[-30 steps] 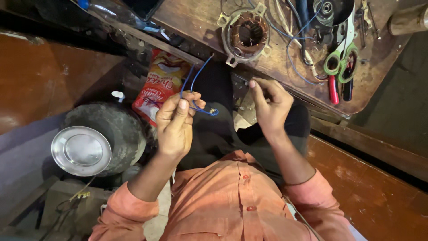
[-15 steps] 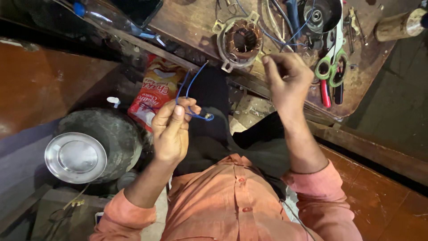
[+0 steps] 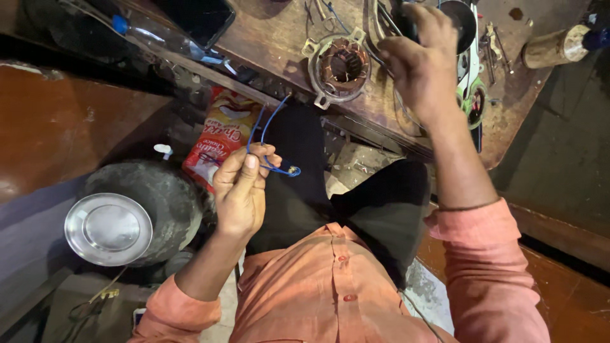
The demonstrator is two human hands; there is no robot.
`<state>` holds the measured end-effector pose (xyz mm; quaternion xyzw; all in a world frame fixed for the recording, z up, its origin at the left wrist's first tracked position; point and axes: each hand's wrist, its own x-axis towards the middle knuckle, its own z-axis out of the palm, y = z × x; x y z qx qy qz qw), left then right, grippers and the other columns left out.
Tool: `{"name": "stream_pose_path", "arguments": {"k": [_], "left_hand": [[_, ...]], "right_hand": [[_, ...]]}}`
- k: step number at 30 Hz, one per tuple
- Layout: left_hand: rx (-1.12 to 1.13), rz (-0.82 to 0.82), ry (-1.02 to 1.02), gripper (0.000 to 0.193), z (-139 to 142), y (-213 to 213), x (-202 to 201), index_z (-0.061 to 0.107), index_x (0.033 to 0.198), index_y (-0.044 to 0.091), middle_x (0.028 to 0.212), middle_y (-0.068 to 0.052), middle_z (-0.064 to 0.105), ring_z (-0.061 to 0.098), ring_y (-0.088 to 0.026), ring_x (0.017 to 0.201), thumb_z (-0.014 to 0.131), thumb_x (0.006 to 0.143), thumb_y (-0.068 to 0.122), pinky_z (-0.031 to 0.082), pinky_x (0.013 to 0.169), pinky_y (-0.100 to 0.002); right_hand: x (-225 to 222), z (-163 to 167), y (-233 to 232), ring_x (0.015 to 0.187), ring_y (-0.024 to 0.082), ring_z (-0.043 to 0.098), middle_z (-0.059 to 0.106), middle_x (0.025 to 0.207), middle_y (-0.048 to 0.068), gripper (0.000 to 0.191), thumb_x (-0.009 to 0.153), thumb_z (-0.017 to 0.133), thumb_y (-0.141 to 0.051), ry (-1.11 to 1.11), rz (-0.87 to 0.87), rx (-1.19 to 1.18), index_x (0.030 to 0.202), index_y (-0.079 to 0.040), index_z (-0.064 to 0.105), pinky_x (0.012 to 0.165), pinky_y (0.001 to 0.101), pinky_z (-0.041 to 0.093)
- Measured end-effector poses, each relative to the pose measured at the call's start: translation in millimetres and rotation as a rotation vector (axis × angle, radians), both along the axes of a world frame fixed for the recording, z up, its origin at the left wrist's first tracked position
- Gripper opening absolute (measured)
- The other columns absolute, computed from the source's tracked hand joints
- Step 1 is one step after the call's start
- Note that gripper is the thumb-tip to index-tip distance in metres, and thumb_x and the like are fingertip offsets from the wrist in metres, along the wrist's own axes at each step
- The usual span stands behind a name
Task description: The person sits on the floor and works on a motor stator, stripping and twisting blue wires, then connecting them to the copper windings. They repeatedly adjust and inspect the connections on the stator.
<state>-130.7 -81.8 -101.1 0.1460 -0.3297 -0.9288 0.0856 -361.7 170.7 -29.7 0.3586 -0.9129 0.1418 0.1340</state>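
Left-hand fingers (image 3: 254, 159) pinched around a thin blue wire (image 3: 270, 136), thumb pressed on top; wire looping up from the grip and back down to a small bare end just right of the knuckles. Left hand (image 3: 240, 190) raised over the lap, above black trousers (image 3: 298, 171). Right hand (image 3: 419, 63) stretched out over the wooden worktop (image 3: 267, 44), fingers curled down onto a dark object that cannot be made out; whether anything is truly grasped there cannot be told. Just left of that hand, on the worktop, a round motor stator (image 3: 342, 67) with copper windings in a metal housing. Green-handled scissors (image 3: 473, 95) near the right wrist, partly hidden. Plastic bottle with a blue cap (image 3: 149, 35) along the worktop's near edge. Below the edge, a red snack packet (image 3: 219, 143); farther left, a dark round pot with a shiny steel lid (image 3: 108, 228). Orange shirt (image 3: 330, 292) at the bottom.
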Motion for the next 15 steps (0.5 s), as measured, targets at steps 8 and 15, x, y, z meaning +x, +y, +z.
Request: {"name": "stream_pose_path", "arguments": {"k": [8,15], "left_hand": [[-0.022,0.003,0.002,0.019,2,3,0,0.069,0.122,-0.002,0.120,-0.014,0.072,0.066,-0.021,0.103,0.059,0.111,0.009,0.052,0.098,-0.035],[-0.026,0.013,0.029,0.018,18,11,13,0.069,0.121,-0.001,0.120,-0.013,0.071,0.068,-0.023,0.106,0.059,0.110,0.009,0.053,0.101,-0.037]], "right_hand": [[14,23,22,0.138,0.036,0.051,0.060,0.144,0.015,0.024,0.099,0.078,0.003,0.074,-0.064,-0.028,0.119,-0.008,0.074,0.114,0.0480,0.043],[-6,52,-54,0.141,0.031,0.049,0.064,0.138,0.008,0.054,0.085,0.079,-0.011,-0.014,0.368,0.334,0.138,-0.009,0.068,0.115,0.0525,0.037]]}}
